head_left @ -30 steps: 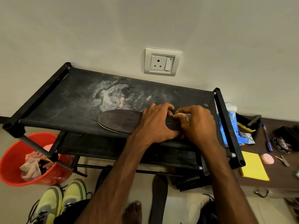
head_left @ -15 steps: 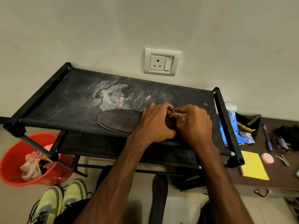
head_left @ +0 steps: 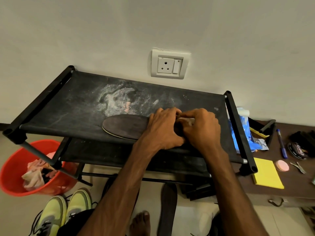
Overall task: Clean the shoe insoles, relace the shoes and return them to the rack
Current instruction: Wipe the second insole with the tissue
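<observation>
We've got the dark insole [head_left: 125, 126] lying flat on the top shelf of the black shoe rack [head_left: 68, 106], near its front edge, heel end under our hands. Left hand [head_left: 162, 129] pressed on the insole, fingers curled down, pinning it. Right hand [head_left: 201, 128] closed around a small pale wad, looks like a wipe or cloth [head_left: 186, 120], touching the left hand; mostly hidden, can't tell exactly what it is. Judging by that, we're mid-scrub on the heel. Risks: the shelf is fabric and dusty with white residue [head_left: 119, 99], so hard rubbing may sag it and slide the insole off the front edge onto the floor, or pick grime back up on the underside. Second insole [head_left: 167, 206] is on the floor by our bare foot, easy to step on. Green sneakers [head_left: 63, 212] on the floor, unlaced, not yet back on the rack.
</observation>
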